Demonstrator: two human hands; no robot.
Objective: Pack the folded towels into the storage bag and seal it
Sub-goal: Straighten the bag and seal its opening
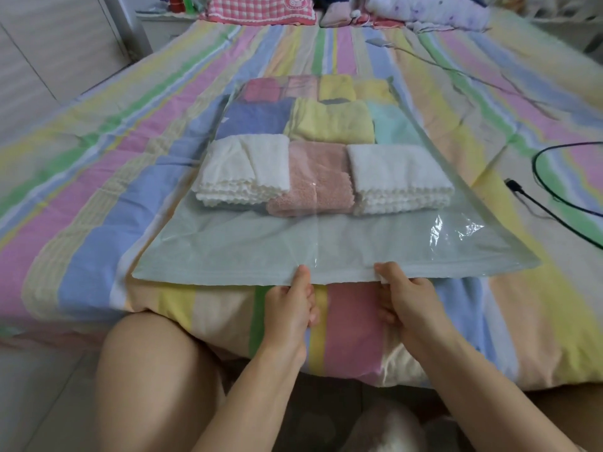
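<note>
Clear plastic storage bag (248,246) is laid flat on the striped bed (98,158), with soft folded towels (329,125) packed inside. Its near edge is pinched by the left grip (290,308) and the right grip (408,305). If it is pressed crooked, a gap could be left open.

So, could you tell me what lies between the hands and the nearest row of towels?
Only a flat, empty stretch of the storage bag, in the head view. The left hand and right hand pinch its edge; the nearest towels lie farther in.
</note>
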